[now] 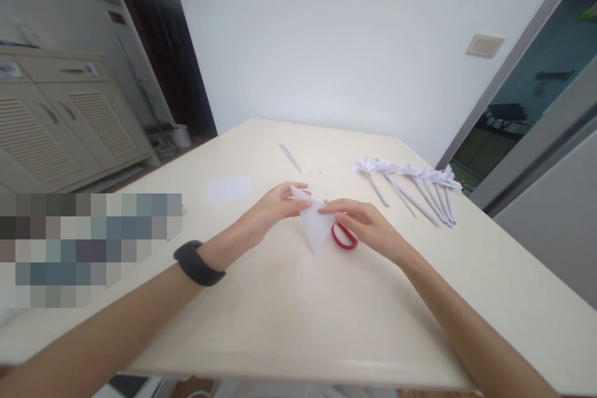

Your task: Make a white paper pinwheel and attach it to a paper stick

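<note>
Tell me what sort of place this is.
Probably a room in a home, used here for paper craft. A cream table stands by a louvred cabinet and a wall switch; folded white paper flowers lie on the table.

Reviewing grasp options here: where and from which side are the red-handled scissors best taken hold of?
Probably by the red handle loop, the only part of the scissors that shows, lying flat on the table under the right hand. Come from the right, near side: the folded white paper, pinched by both hands, covers the blade end, and the left hand blocks that side.
</note>
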Available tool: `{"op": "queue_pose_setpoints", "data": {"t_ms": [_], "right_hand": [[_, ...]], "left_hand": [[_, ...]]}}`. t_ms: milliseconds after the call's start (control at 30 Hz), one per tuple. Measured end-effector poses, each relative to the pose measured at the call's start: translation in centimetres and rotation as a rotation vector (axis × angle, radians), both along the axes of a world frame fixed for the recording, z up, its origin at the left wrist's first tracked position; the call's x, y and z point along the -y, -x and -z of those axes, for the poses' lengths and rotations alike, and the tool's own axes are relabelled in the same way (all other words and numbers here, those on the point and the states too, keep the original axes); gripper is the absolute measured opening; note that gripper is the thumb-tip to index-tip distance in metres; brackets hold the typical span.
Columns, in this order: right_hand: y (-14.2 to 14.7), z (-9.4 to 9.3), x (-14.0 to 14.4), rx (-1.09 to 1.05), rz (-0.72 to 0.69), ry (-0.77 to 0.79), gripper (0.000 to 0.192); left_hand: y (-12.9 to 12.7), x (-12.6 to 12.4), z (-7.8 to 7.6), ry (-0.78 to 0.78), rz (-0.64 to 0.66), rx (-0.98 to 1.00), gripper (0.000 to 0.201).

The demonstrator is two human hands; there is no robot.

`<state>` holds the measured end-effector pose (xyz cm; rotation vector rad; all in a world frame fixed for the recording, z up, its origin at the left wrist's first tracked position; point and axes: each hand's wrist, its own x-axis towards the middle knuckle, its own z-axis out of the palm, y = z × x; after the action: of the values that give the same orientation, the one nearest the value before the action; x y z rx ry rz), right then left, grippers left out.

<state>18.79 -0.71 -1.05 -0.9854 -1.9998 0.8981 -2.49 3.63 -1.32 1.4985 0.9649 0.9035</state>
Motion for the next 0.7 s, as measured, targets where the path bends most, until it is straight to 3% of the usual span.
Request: {"op": "queue_pose_setpoints", "data": {"t_ms": [67, 233, 333, 467, 567, 700], "right_hand": [[-0.1, 0.2, 0.3, -0.004, -0.022, 0.026, 0.029], [-1.0, 0.3, 0.5, 0.014, -0.04, 0.124, 0.026], [-2.1, 0.7, -0.2, 0.048, 0.098, 0.11, 0.025], [-3.3, 2.7, -1.4, 0.357, 0.403, -0.017, 0.02], [-3.5, 4.2, -1.8, 0.517, 0.405, -0.027, 0.019], [-3.2, 4.6, -1.7, 0.535, 0.477, -0.073, 0.019]], "left_hand": [[-0.2, 0.4, 0.3, 0.002, 0.054, 0.056, 0.037], [-0.3, 1.4, 0.6, -0.054, 0.029, 0.056, 0.024], [0.0, 1.8, 0.7, -0.037, 0.058, -0.003, 0.022], [0.2, 2.0, 1.1, 0.021, 0.133, -0.027, 0.024], [-0.1, 2.2, 1.2, 0.051, 0.193, 0.007, 0.028], [-0.5, 2.6, 1.2, 0.008, 0.205, 0.016, 0.015]]}}
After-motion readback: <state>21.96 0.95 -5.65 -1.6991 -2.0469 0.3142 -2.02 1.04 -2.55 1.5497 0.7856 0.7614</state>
